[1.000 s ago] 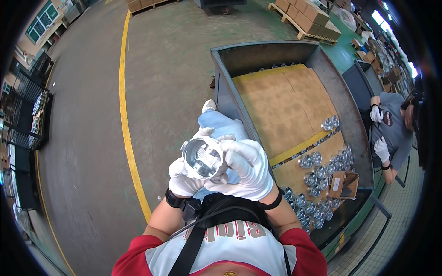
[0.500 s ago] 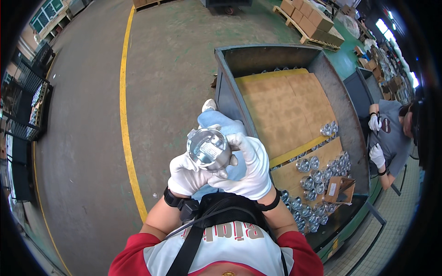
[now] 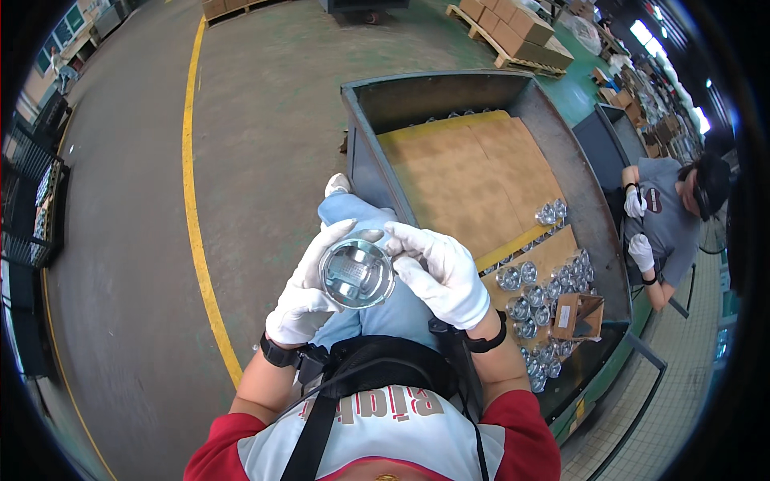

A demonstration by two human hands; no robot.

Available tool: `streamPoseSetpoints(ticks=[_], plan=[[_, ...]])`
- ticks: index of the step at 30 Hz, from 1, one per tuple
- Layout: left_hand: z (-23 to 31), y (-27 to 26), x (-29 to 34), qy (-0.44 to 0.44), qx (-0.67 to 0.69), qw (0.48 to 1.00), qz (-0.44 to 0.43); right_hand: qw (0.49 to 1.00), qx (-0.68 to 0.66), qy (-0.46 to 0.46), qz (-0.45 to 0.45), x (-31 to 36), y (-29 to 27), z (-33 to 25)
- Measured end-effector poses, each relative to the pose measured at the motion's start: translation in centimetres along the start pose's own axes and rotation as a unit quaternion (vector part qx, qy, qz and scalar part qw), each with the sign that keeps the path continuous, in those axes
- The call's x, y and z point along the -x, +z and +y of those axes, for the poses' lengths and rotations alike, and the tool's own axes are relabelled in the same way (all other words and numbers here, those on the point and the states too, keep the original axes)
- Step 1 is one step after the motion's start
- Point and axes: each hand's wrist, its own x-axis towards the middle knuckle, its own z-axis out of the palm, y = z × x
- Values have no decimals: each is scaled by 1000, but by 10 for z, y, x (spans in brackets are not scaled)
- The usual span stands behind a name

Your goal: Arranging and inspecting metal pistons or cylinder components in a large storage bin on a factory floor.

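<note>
A shiny metal engine piston [image 3: 358,273] is held up over my lap, its hollow inside facing me. My white-gloved left hand [image 3: 306,293] grips it from the left, fingers behind the far rim and thumb along the near left side. At the right rim, my white-gloved right hand [image 3: 439,272] has its fingertips bent against the piston, with index finger and thumb nearest it. To the right, several similar pistons [image 3: 525,309] stand grouped on a brown cardboard sheet [image 3: 497,301] inside a deep grey metal bin [image 3: 370,172].
A small open carton [image 3: 577,317] sits among the pistons. Brown board [image 3: 473,184] covers the bin's far part. Across the bin, a person [image 3: 670,216] in grey wears white gloves. A yellow floor line [image 3: 192,200] runs on the left; boxes on a pallet [image 3: 513,36] stand behind.
The piston has turned so its hollow faces up toward me more squarely. My right hand has shifted from under it to its right rim. The whole view has shifted slightly.
</note>
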Motion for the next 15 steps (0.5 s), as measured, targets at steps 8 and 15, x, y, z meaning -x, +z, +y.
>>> streamPoseSetpoints(ticks=[8, 15], plan=[[7, -4, -5, -19, -88, 996, 5, 1000, 6, -7, 17, -4, -1, -3], [-1, 3, -44, -126, -164, 973, -98, 965, 248, 12, 82, -10, -25, 6]])
